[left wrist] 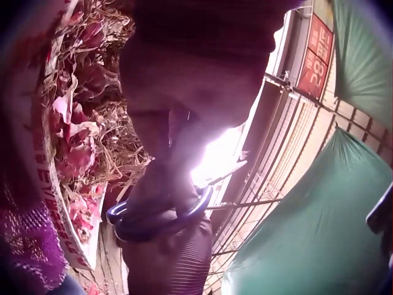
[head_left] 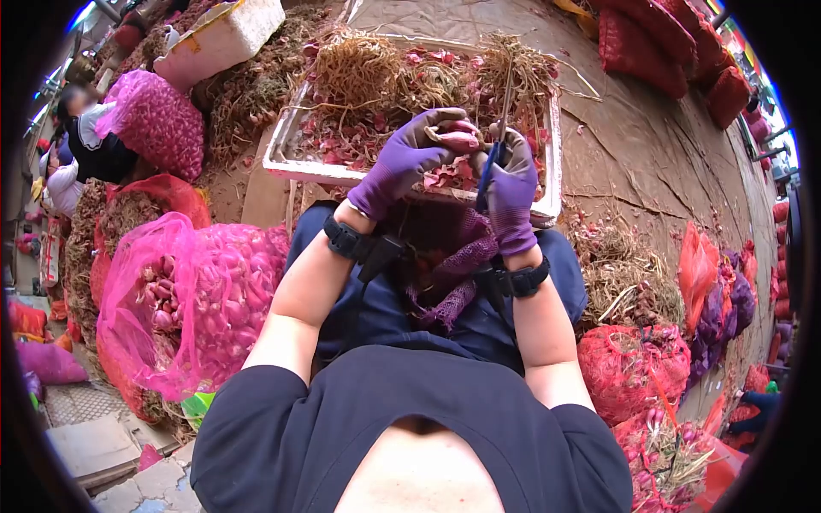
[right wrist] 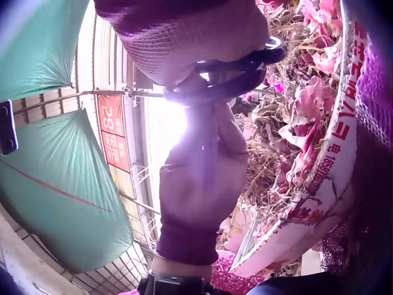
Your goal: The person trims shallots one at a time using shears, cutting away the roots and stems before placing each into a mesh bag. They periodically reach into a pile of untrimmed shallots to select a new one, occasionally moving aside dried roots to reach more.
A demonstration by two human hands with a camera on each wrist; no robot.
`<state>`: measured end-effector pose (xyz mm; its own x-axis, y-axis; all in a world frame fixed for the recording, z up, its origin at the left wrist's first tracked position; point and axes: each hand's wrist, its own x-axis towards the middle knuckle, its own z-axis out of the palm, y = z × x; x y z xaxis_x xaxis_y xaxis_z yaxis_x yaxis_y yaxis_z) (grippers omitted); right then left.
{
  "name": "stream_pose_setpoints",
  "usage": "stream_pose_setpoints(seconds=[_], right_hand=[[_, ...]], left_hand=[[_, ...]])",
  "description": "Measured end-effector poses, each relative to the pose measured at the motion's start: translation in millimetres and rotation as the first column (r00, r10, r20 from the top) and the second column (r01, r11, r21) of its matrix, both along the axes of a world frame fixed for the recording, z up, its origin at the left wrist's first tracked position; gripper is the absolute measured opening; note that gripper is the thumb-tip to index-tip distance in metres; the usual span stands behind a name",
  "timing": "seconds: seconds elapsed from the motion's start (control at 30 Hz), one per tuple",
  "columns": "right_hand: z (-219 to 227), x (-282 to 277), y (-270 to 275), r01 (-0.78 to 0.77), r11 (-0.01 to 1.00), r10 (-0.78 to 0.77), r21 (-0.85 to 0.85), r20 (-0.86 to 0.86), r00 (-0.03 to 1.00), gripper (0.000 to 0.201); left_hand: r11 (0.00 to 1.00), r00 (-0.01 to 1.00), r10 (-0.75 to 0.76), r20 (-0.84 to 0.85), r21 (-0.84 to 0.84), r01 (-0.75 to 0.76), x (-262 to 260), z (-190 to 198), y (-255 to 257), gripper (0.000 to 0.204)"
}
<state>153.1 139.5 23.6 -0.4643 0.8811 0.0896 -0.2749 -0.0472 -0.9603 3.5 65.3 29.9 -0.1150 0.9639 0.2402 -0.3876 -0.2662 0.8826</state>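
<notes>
Both hands wear purple gloves with dark palms. My left hand (head_left: pixel 409 161) holds a pink-red shallot (head_left: pixel 459 137) in curled fingers above the near part of a white foam tray (head_left: pixel 321 173). Close on its right, my right hand (head_left: pixel 512 192) grips blue-handled scissors (head_left: pixel 487 178), whose blades point up and away over the tray. In the right wrist view the dark scissor handles (right wrist: pixel 236 80) loop around the gloved fingers. Dry roots (head_left: pixel 357 68) and loose pink skins (head_left: pixel 445 175) fill the tray.
A pink net bag of shallots (head_left: pixel 231 291) stands at the left, with another (head_left: pixel 158 120) behind it beside a seated person. Red net bags (head_left: pixel 633 368) and straw (head_left: pixel 624 265) lie at the right. A tilted foam box (head_left: pixel 222 43) is at the upper left.
</notes>
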Motion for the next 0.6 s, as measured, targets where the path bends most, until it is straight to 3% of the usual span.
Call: stream_pose_setpoints(seconds=[0.07,0.17,0.2,0.23,0.27,0.3,0.33,0.4,0.43,0.47,0.5,0.53,0.6], right_hand=[[0,0,3,-0.013,0.997,0.009,-0.074,-0.05,0.999,0.038],[-4,6,16,-0.081,0.994,0.074,0.075,0.085,0.994,0.037],[7,11,16,-0.187,0.98,0.193,-0.075,0.081,0.978,0.036],[14,14,17,-0.287,0.932,0.307,-0.223,0.059,0.95,0.035],[15,17,18,-0.289,0.932,0.308,-0.221,0.06,0.949,0.035],[16,18,20,-0.324,0.891,0.326,-0.318,-0.047,0.944,0.035],[17,18,21,-0.364,0.838,0.33,-0.407,-0.155,0.931,0.035],[12,13,25,-0.325,0.875,0.307,-0.359,-0.108,0.946,0.036],[8,11,27,-0.192,0.947,0.184,-0.258,-0.053,0.981,0.036],[6,9,28,-0.055,0.988,0.053,-0.146,-0.016,0.998,0.037],[5,12,30,-0.026,0.997,0.031,-0.079,0.058,0.998,0.037],[-9,17,31,-0.067,0.998,0.066,0.011,0.062,0.996,0.037],[4,27,12,-0.192,0.965,0.132,0.178,0.3,0.945,0.044]], left_hand=[[1.0,0.999,0.005,-0.048,-0.02,-0.006,3,0,-1,0.055],[0.983,0.954,0.17,-0.248,-0.024,-0.181,6,-9,2,0.04],[0.983,0.954,0.17,-0.248,-0.025,-0.182,3,-8,2,0.04],[0.976,0.991,0.108,-0.08,-0.18,-0.121,-2,-6,0,0.035],[0.948,0.993,0.069,0.098,-0.318,-0.034,-5,-4,-1,0.031],[0.972,0.956,0.06,0.286,-0.236,0.01,-2,-20,3,0.028],[0.972,0.957,0.061,0.284,-0.233,0.007,0,-27,4,0.028],[0.939,0.778,0.091,0.621,-0.315,0.141,5,-27,2,0.029],[0.944,0.693,-0.15,0.705,-0.106,0.312,-7,-47,6,0.031],[0.947,0.7,-0.153,0.698,-0.099,0.305,-10,-43,8,0.031],[0.953,0.657,-0.045,0.752,-0.165,0.255,-11,-37,9,0.032],[0.95,0.602,0.066,0.796,-0.235,0.207,-14,-32,9,0.033],[0.938,0.593,0.075,0.801,-0.259,0.232,-17,-16,6,0.029]])
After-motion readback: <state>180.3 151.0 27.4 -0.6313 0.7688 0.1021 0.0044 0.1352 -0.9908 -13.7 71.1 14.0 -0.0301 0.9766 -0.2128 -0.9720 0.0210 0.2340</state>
